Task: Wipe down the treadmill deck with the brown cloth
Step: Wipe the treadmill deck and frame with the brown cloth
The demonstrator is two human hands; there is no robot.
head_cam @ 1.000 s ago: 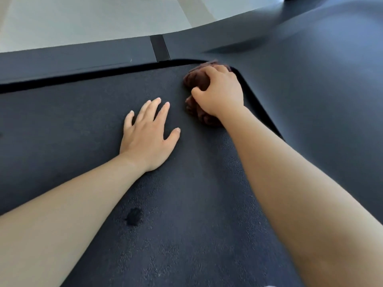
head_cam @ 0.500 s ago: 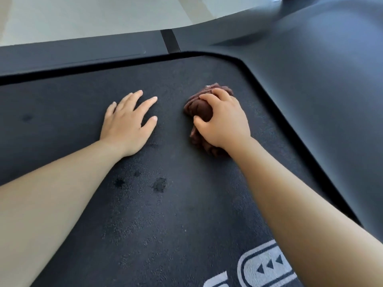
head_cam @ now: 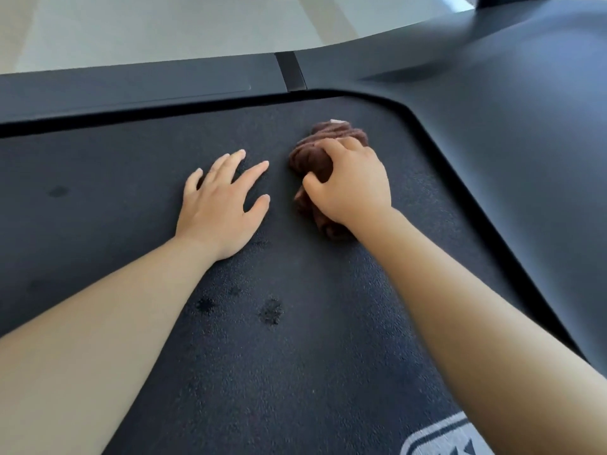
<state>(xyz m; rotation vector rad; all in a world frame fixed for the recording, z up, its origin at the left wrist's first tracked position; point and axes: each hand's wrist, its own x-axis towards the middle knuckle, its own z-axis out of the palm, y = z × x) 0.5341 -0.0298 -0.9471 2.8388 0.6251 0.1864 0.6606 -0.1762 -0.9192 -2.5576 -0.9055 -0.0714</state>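
The dark textured treadmill deck (head_cam: 115, 178) fills most of the view. A bunched brown cloth (head_cam: 315, 156) lies on it, right of centre. My right hand (head_cam: 353, 185) presses down on the cloth, fingers curled into its folds, and covers its middle. My left hand (head_cam: 220, 205) rests flat on the deck just left of the cloth, fingers spread, holding nothing. Darker spots (head_cam: 271, 311) mark the deck between my forearms.
A smooth dark side rail (head_cam: 131, 87) runs along the far edge of the deck. A raised motor cover (head_cam: 509, 133) curves around the right side. Pale floor (head_cam: 164, 24) lies beyond. A white logo (head_cam: 440, 438) shows at the bottom right.
My right hand has dragged the cloth back from the far right corner of the deck toward me. My left hand stays flat beside it. The view has shifted back.
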